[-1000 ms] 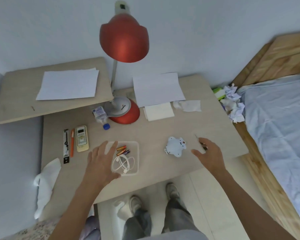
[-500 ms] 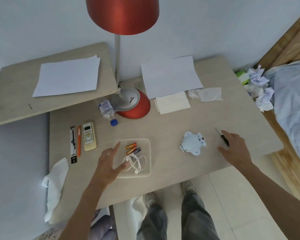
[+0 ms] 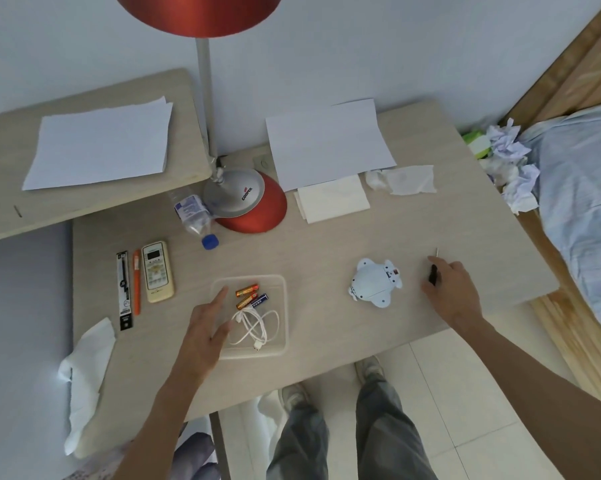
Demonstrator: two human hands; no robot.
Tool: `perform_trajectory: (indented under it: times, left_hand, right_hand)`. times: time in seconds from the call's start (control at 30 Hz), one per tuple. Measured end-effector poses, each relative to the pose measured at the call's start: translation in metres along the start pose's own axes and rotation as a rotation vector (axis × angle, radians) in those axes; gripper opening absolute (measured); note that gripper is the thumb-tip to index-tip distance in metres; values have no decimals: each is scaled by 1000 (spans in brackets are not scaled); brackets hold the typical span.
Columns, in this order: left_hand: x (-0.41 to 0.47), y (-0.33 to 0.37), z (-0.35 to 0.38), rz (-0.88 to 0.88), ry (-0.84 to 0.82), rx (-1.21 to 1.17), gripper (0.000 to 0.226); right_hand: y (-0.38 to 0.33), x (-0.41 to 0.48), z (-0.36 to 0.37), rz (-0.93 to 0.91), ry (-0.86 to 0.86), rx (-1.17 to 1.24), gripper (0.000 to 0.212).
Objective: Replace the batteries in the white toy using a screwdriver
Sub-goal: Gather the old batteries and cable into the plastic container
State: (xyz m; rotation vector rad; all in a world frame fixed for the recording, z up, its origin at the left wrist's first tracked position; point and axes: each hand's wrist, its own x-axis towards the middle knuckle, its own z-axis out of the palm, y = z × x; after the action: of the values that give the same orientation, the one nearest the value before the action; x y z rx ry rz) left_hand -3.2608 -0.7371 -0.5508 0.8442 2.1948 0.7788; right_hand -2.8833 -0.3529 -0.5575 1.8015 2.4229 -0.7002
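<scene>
Now right hand point(image 3: 454, 293) tighter round screwdriver point(image 3: 433, 277).

One view only: a wide-angle camera at head height above the near edge of the counter point(image 3: 327, 254), facing forward and steeply down. It sits close: the left hand point(image 3: 205, 327) and right hand point(image 3: 455, 292) reach in from the bottom edge over the counter. Frame limits: lamp shade point(image 3: 198, 12) cut at top, bed point(image 3: 586, 202) at right margin, floor point(image 3: 465, 393) and the wearer's legs point(image 3: 378, 438) at bottom centre.
</scene>
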Motion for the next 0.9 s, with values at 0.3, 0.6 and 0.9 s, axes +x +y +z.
perform_trajectory:
  times: [0.3, 0.6, 0.9]
  left_hand:
    - [-4, 6, 4, -30, 65, 12, 84]
    - [-7, 12, 9, -92, 124, -5, 88]
    - [-14, 47, -7, -138, 156, -169, 91]
  right_hand:
    - [-13, -17, 11, 33, 42, 118, 44]
    - [-17, -27, 13, 40, 26, 124, 16]
    - [-39, -49, 1, 134, 160, 348, 28]
